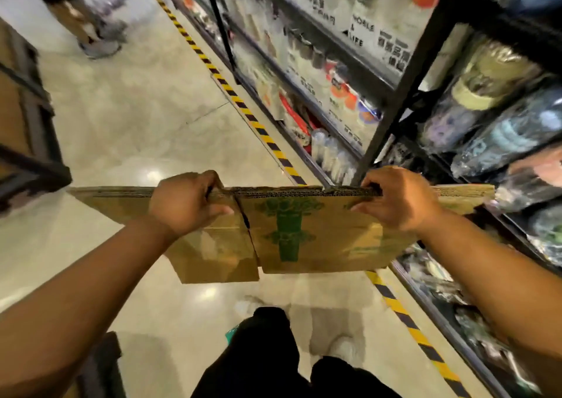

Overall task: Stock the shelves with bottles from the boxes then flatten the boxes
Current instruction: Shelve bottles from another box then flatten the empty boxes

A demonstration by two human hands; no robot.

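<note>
Head view: the left grip [185, 203] and right grip [401, 200] each curl over the top edge of a flattened cardboard box [304, 236] with green print, holding it upright above the glossy floor [137, 123], beside stocked shelves [425, 63] on the right.

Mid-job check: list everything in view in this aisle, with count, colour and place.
Flattened cardboard: layered stack, count unclear, brown with green print, held upright above the floor.
Shelves: one run, black frame, right side.
Clear bottles: several, blurred, low shelf on the right.
Wrapped bundles: several, blue and grey, nearest right shelves.
Striped tape: one line, yellow and black, floor beside the shelves.
Rack: one, dark, left edge.
Another person's legs: one pair, top left.
Floor: beige, glossy.
Trousers: black, bottom centre; shoe: one, pale, beside them.
Left hand: one, grips the cardboard's top edge, left part.
Right hand: one, grips the top edge, right part.
</note>
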